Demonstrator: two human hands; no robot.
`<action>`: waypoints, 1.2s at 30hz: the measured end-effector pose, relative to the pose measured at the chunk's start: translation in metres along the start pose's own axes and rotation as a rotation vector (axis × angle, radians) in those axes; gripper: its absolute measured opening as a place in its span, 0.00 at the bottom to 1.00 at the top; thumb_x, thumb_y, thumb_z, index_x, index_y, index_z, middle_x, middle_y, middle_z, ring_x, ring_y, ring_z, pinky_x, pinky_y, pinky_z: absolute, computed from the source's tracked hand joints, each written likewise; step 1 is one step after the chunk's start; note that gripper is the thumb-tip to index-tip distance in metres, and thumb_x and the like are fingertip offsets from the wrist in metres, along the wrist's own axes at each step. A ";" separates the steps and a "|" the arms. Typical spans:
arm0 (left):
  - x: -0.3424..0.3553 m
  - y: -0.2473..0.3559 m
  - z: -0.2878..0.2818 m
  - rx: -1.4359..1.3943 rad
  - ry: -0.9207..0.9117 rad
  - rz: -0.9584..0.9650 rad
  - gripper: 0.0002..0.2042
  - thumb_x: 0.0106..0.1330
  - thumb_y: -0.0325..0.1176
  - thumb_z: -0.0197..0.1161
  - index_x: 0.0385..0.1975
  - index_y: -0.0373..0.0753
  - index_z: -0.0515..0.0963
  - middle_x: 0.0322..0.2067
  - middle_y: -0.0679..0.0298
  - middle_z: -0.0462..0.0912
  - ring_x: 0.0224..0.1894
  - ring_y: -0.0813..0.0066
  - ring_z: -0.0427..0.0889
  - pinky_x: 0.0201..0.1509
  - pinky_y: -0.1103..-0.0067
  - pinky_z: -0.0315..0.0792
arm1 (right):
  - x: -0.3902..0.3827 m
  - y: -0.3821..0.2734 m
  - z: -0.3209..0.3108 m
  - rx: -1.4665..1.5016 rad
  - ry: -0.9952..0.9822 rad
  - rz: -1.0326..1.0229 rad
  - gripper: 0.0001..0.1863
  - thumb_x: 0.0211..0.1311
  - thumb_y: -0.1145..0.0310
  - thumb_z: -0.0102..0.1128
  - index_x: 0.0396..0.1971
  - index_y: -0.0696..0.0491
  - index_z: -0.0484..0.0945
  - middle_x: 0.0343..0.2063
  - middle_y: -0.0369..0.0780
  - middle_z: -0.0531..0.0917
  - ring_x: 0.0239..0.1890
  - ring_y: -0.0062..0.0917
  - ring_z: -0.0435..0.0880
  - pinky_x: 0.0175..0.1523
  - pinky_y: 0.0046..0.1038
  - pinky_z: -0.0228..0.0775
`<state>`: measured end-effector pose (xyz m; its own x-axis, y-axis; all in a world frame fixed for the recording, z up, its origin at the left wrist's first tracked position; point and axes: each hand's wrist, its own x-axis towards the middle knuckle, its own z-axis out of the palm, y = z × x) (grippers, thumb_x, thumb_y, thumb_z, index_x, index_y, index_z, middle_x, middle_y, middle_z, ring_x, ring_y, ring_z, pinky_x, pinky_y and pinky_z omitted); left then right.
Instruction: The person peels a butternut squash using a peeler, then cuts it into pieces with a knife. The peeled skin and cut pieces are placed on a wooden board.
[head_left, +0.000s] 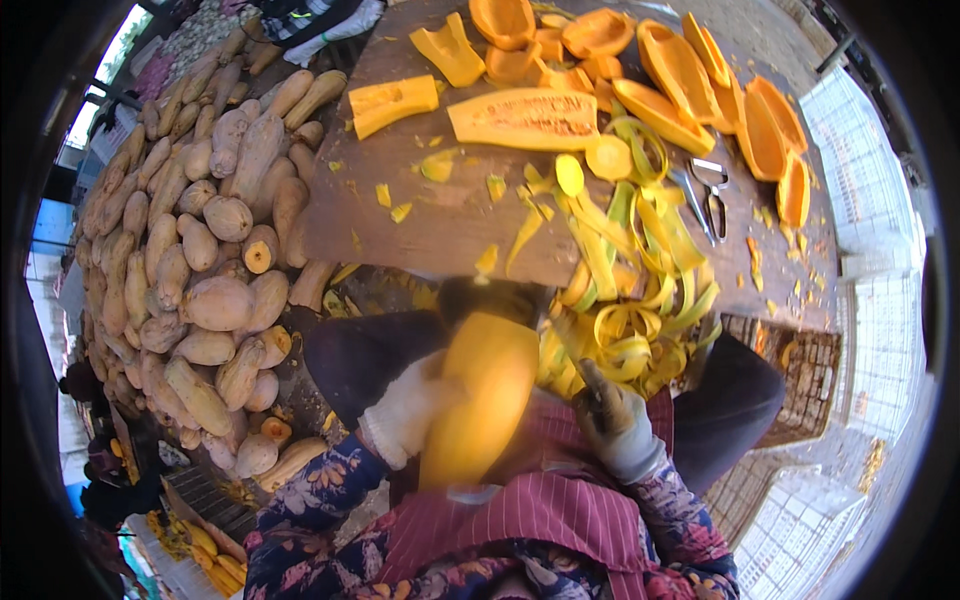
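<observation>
My left hand (402, 410), in a white knitted glove, grips a long, peeled yellow squash (482, 392). The squash stands tilted in front of my apron, its far end near the table edge, and its outline is smeared by motion. To its right, a short way off, is my right hand (617, 422) in a grey-white glove with dark, stained fingers. Those fingers are curled together; what they hold is too blurred to name. Long yellow-green peel strips (625, 350) hang in a heap from the table edge just beyond that hand.
The brown wooden table (400, 220) bears halved, hollowed orange squash (680, 75), a cut half with seeds (525, 118), a peeler (712, 185) and a blue-handled tool (690, 205). Unpeeled tan squash (220, 303) are piled at left. Wire crates (800, 525) stand at right.
</observation>
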<state>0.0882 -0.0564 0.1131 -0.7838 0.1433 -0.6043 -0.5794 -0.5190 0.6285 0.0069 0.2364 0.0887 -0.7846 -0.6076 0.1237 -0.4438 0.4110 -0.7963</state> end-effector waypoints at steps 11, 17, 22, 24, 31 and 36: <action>-0.006 -0.027 0.016 0.358 0.115 0.177 0.17 0.72 0.26 0.63 0.58 0.33 0.77 0.51 0.59 0.86 0.53 0.71 0.84 0.57 0.74 0.79 | -0.033 -0.004 0.001 -0.574 -0.104 -0.167 0.31 0.63 0.68 0.56 0.69 0.54 0.72 0.29 0.37 0.80 0.29 0.31 0.86 0.31 0.35 0.81; -0.013 -0.019 0.042 0.026 0.140 -0.005 0.29 0.65 0.31 0.74 0.64 0.30 0.72 0.53 0.56 0.84 0.51 0.67 0.87 0.56 0.72 0.82 | -0.046 0.033 0.019 -0.502 -0.176 0.190 0.29 0.67 0.69 0.55 0.69 0.54 0.69 0.29 0.44 0.84 0.29 0.38 0.87 0.31 0.41 0.80; -0.021 -0.013 0.029 0.084 0.114 0.151 0.35 0.60 0.35 0.76 0.65 0.29 0.71 0.52 0.57 0.85 0.51 0.68 0.87 0.55 0.71 0.83 | -0.053 0.032 0.013 -0.160 0.031 0.244 0.26 0.67 0.72 0.63 0.65 0.57 0.73 0.33 0.52 0.86 0.33 0.47 0.86 0.37 0.43 0.79; -0.018 -0.017 0.024 -0.045 0.066 0.134 0.33 0.60 0.33 0.76 0.65 0.31 0.72 0.53 0.58 0.84 0.51 0.68 0.86 0.56 0.71 0.82 | -0.055 0.022 0.012 -0.170 0.053 0.039 0.28 0.64 0.74 0.65 0.66 0.56 0.73 0.33 0.50 0.86 0.32 0.45 0.87 0.36 0.41 0.80; -0.017 -0.017 0.022 -0.091 -0.021 0.135 0.36 0.61 0.39 0.76 0.68 0.31 0.69 0.54 0.61 0.82 0.54 0.69 0.83 0.57 0.73 0.79 | -0.055 0.032 0.009 -0.298 -0.044 0.205 0.28 0.67 0.68 0.63 0.66 0.57 0.72 0.32 0.47 0.86 0.31 0.43 0.87 0.32 0.41 0.77; 0.050 0.011 0.035 0.159 0.014 0.225 0.28 0.69 0.41 0.70 0.65 0.35 0.73 0.55 0.60 0.84 0.55 0.66 0.84 0.61 0.69 0.79 | -0.053 0.055 -0.004 0.547 0.198 0.707 0.19 0.72 0.69 0.61 0.60 0.56 0.75 0.29 0.39 0.84 0.29 0.30 0.85 0.36 0.32 0.77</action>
<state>0.0349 -0.0259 0.1072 -0.8941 0.0272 -0.4470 -0.4200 -0.3975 0.8159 0.0217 0.2940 0.0409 -0.8778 -0.1884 -0.4405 0.3958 0.2327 -0.8883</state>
